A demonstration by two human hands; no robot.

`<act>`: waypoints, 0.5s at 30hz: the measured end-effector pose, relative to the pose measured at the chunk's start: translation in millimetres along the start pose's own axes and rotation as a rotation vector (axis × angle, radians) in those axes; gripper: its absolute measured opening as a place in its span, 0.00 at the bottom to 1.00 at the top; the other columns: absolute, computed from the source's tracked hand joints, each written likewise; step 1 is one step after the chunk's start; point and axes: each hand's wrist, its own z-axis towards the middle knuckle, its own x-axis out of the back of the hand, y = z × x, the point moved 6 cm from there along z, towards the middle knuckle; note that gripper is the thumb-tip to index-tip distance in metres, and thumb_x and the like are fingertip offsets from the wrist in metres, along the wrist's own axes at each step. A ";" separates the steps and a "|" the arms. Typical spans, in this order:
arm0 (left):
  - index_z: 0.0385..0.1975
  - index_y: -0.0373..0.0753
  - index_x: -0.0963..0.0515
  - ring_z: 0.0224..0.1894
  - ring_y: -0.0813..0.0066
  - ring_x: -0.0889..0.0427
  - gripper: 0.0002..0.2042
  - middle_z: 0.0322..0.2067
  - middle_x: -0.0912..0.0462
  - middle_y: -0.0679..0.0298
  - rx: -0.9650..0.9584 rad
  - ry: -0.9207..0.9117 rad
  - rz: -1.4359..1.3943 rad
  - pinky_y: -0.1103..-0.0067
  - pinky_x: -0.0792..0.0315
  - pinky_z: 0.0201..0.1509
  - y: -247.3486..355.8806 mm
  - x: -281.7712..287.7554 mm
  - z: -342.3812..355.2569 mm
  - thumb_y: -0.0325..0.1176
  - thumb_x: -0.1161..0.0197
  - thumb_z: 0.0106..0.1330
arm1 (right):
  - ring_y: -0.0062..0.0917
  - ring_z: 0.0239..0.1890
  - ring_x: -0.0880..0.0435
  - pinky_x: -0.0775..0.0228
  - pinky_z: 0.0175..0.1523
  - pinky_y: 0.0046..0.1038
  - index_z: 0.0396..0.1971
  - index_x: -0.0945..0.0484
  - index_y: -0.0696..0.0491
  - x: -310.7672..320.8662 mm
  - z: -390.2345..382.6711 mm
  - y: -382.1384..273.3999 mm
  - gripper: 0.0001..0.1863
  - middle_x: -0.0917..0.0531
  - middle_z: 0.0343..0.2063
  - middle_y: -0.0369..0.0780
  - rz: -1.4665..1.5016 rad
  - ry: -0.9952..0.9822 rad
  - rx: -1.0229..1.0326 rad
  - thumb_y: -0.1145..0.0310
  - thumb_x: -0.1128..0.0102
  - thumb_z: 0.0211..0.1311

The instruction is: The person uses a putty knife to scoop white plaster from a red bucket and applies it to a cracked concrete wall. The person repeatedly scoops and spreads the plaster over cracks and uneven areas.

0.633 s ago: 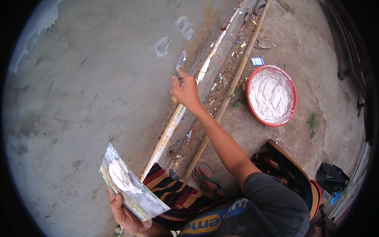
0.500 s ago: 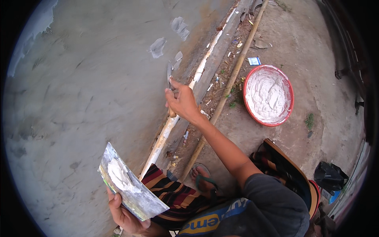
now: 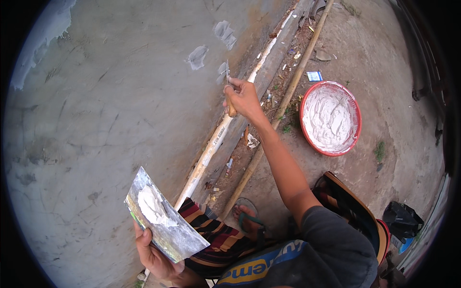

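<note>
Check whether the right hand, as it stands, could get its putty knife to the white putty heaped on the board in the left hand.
Probably yes: the right hand holds the putty knife at the wall, and nothing lies between it and the board in the left hand.

Putty knife (image 3: 229, 89), wooden handle, blade up vs grey wall, flat board (image 3: 163, 223) w/ white putty, tilted

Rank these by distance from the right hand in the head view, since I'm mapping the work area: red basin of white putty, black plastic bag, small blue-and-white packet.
From the right hand:
1. Small blue-and-white packet, on its right.
2. Red basin of white putty, farther right.
3. Black plastic bag, far lower right.
</note>
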 end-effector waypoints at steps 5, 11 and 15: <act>0.64 0.32 0.38 0.47 0.71 0.19 0.26 0.50 0.22 0.56 0.050 -0.093 -0.014 0.76 0.25 0.51 -3.5 -8.4 1.6 0.34 0.51 0.67 | 0.23 0.20 0.17 0.27 0.19 0.25 0.59 0.36 0.74 -25.2 -25.2 -2.5 0.27 0.21 0.27 0.41 0.003 -0.064 -0.020 0.73 0.45 0.64; 0.65 0.32 0.39 0.48 0.70 0.19 0.26 0.51 0.22 0.56 0.055 -0.094 -0.027 0.76 0.24 0.52 -5.3 -5.2 3.5 0.33 0.51 0.67 | 0.19 0.21 0.20 0.25 0.21 0.23 0.61 0.37 0.71 -0.7 -50.3 -9.9 0.27 0.21 0.32 0.41 0.105 -0.200 -0.181 0.71 0.45 0.67; 0.65 0.32 0.39 0.48 0.71 0.19 0.26 0.51 0.22 0.56 0.038 -0.063 -0.034 0.76 0.24 0.52 -2.3 -1.2 -1.2 0.33 0.51 0.67 | 0.20 0.22 0.20 0.24 0.21 0.23 0.63 0.38 0.68 26.8 -21.1 3.3 0.27 0.20 0.33 0.41 0.288 0.127 0.016 0.72 0.47 0.68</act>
